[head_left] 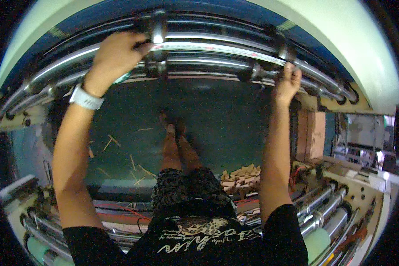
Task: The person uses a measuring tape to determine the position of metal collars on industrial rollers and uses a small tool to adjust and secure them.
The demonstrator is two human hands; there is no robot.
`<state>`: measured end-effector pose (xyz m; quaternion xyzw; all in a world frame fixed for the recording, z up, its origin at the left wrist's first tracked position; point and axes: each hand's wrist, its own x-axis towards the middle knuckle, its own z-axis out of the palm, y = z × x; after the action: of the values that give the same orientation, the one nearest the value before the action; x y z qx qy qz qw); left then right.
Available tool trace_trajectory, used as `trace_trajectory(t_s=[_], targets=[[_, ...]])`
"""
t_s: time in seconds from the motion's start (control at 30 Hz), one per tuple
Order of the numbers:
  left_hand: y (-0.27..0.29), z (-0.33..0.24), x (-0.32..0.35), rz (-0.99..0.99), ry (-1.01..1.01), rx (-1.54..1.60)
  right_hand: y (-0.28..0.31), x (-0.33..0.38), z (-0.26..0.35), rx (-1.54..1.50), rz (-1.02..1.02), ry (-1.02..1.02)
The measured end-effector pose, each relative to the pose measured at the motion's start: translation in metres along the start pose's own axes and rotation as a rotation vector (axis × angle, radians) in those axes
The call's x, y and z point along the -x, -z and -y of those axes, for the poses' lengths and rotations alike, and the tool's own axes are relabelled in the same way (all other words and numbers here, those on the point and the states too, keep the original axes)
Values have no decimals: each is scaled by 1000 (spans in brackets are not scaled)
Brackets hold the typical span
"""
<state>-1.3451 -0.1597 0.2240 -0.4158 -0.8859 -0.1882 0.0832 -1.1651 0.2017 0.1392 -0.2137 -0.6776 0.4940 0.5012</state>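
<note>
A white tape measure (pixel 226 50) with red marks is pulled out straight along the steel shafts (pixel 195 37) of a machine. Its left end is pinched in the closed fingers of my left hand (pixel 115 55), and a small greenish edge shows beneath that palm, too hidden to make out. At the other end, thumb and fingers of my right hand (pixel 289 84) are closed on the tape, beside a dark collar (pixel 284 46) on the shafts. Another collar (pixel 158 33) stands just right of my left hand.
Behind me, more rollers (pixel 325 201) fill a second machine section. Small wooden blocks (pixel 241 179) are heaped near it, and thin sticks (pixel 135 164) lie scattered on the dark green floor (pixel 221 119). Brown boards (pixel 314 133) stand at the right, and pale side frames curve round both sides.
</note>
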Motion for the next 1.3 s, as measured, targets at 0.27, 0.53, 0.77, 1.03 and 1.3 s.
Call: trace_trajectory(t_s=[0.27,0.53,0.77,1.03,1.3], targets=[[0,-3,-6,119,41,-91,8,1,10,-210,26,-143],[-4,1,-1,36,56,-54,4,-2,7,-121,11,-87],[-2,-2,-5,81,72,-67,3,2,16,-157,52,-116],[-2,-2,-4,71,84,-60,-2,5,22,-132,5,-144],[-1,-5,-6,70,49,-82,3,6,14,-114,22,-99]])
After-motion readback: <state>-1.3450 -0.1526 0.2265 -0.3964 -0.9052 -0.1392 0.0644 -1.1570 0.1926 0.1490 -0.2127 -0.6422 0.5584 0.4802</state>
